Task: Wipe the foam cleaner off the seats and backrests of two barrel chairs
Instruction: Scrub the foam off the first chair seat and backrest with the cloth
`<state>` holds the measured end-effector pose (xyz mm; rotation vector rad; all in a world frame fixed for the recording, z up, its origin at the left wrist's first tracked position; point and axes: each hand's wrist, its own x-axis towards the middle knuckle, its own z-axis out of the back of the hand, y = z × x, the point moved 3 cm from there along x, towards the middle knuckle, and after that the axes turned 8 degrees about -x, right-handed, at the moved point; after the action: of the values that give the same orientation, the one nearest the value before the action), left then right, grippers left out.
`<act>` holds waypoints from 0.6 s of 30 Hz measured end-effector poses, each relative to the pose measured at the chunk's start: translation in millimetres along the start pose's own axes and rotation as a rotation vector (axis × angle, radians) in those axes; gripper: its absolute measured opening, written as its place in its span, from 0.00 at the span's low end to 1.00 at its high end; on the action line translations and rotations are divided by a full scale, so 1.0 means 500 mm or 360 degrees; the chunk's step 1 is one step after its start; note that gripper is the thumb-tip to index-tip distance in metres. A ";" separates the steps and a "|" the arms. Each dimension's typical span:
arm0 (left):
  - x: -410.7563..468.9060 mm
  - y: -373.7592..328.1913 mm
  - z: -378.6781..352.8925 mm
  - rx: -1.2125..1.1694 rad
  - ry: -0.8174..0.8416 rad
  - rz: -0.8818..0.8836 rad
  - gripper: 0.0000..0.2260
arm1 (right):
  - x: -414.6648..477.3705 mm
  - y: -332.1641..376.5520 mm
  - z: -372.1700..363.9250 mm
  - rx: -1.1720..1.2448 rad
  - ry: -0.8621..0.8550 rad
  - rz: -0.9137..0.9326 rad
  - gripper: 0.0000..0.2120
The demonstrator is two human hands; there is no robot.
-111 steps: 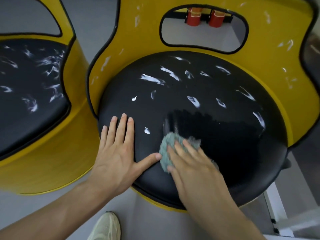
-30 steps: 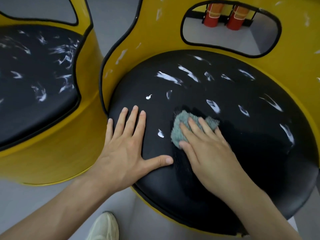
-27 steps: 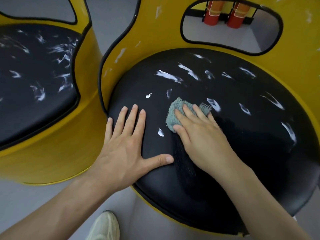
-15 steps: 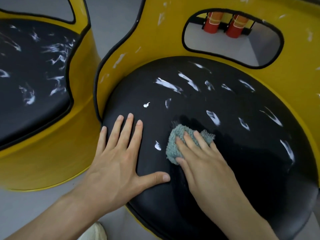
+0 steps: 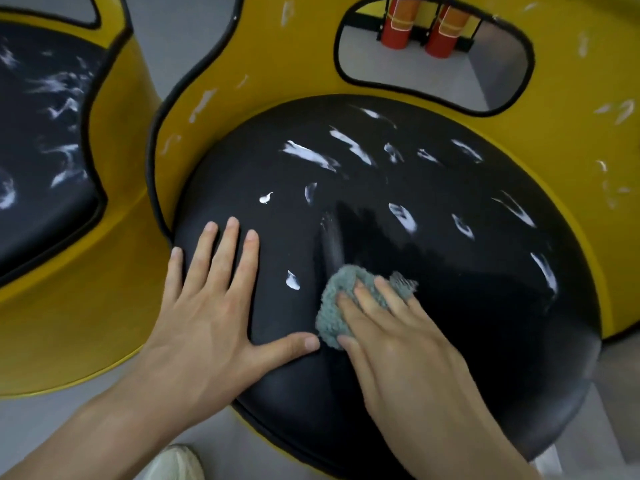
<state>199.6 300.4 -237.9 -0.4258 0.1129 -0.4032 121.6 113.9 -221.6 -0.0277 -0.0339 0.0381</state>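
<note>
Since half a second ago the left hand (image 5: 204, 327) is kept in place, while the grey-green cloth (image 5: 334, 306) is drawn back toward the near edge of the black seat (image 5: 467, 323). A dull smear (image 5: 331, 242) is left above it.

Left hand: fingers straight and spread, palm pressed flat on the seat's left part.

Right hand (image 5: 398, 344): fingers nearly straight, laid over the cloth and pressing it down.

The cloth is found under the right fingertips, its near edge just beside the left thumb tip. Foam streaks (image 5: 308, 154) are seen farther back.
</note>
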 end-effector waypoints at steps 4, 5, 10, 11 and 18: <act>0.001 0.000 0.000 -0.0012 -0.0020 -0.0019 0.57 | 0.153 -0.012 0.003 0.0015 0.0109 0.0022 0.24; 0.001 -0.001 0.000 -0.0020 -0.0024 -0.0016 0.57 | 0.188 -0.015 0.004 0.0008 0.0131 -0.0005 0.24; 0.000 -0.004 0.004 -0.0041 -0.0035 -0.0007 0.58 | 0.127 -0.010 0.008 -0.0071 0.0020 0.0021 0.22; 0.000 -0.003 0.004 -0.0042 -0.0042 -0.0009 0.58 | 0.090 -0.008 0.006 -0.0104 -0.0037 0.0036 0.22; 0.014 0.001 0.001 0.0041 0.0179 -0.0027 0.59 | 0.005 -0.022 -0.002 -0.0097 -0.0008 0.0124 0.30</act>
<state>206.4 298.3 -237.9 -0.3787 0.2133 -0.4452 124.8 103.0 -222.3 -0.0896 -0.0388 0.1152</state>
